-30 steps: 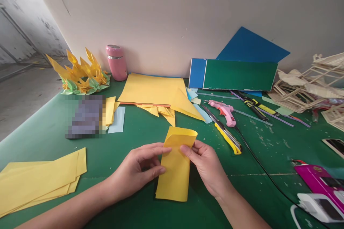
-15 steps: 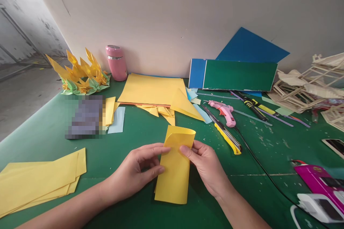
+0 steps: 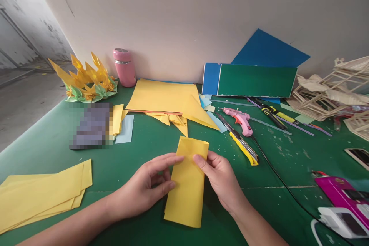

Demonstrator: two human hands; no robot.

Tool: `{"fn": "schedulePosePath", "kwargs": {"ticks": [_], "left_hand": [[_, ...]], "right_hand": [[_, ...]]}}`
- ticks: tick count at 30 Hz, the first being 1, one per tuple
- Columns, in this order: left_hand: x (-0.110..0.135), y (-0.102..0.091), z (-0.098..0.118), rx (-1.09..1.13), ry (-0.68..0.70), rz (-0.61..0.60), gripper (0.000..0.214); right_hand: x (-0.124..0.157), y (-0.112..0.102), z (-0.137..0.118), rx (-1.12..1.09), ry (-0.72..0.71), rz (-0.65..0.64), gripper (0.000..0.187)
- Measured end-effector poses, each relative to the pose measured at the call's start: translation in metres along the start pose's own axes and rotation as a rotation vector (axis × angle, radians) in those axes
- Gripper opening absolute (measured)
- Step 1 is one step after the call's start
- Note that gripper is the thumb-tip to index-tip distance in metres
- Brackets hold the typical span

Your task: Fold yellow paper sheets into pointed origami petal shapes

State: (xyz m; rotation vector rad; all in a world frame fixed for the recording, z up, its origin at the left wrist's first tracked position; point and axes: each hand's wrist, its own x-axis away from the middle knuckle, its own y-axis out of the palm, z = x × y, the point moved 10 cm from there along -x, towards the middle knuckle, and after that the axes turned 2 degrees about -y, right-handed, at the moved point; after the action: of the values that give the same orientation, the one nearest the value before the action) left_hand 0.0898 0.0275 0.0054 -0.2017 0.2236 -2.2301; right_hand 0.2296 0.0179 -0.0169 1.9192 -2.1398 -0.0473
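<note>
A folded yellow paper strip (image 3: 186, 184) is held tilted slightly to the right above the green table. My right hand (image 3: 220, 175) pinches its right edge, thumb on the front and the other fingers behind. On the opposite edge, my left hand (image 3: 152, 182) has its index finger laid across the front and its thumb against the side; its remaining fingers curl partly out of sight. The top of the paper lies nearly flat, with a small lift at the corner.
Yellow strips (image 3: 46, 192) lie at left, and yellow sheets (image 3: 164, 96) at the back. A utility knife (image 3: 243, 148) and a pink glue gun (image 3: 239, 119) with a black cord lie right of centre. A paper crown-like piece (image 3: 89, 80) stands near a pink flask (image 3: 125, 69).
The curled top of the yellow paper has flattened. Its lower edge has come a little nearer to me, while both hands stay almost in place.
</note>
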Motion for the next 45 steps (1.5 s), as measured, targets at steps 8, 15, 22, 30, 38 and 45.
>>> {"fn": "schedulePosePath", "kwargs": {"ticks": [8,15,22,30,38,45], "left_hand": [[-0.004,-0.019,-0.010,-0.053,-0.059,0.103,0.056],[-0.011,-0.030,-0.026,-0.032,-0.205,0.120,0.073],[-0.011,-0.030,-0.027,-0.031,-0.200,0.125,0.074],[-0.011,-0.033,-0.029,-0.042,-0.165,0.189,0.068],[-0.009,-0.035,-0.019,-0.097,-0.047,0.253,0.042],[-0.008,-0.031,-0.008,-0.289,0.013,0.211,0.022]], "right_hand": [[0.007,-0.013,-0.034,0.624,-0.418,0.170,0.034],[0.024,0.046,-0.037,1.017,-0.734,-0.308,0.031],[0.023,0.059,-0.011,1.164,-0.601,-0.504,0.039],[0.022,0.059,-0.008,1.203,-0.558,-0.516,0.041],[0.023,0.058,-0.010,1.231,-0.616,-0.456,0.045],[0.024,0.060,-0.010,1.258,-0.607,-0.477,0.046]]}}
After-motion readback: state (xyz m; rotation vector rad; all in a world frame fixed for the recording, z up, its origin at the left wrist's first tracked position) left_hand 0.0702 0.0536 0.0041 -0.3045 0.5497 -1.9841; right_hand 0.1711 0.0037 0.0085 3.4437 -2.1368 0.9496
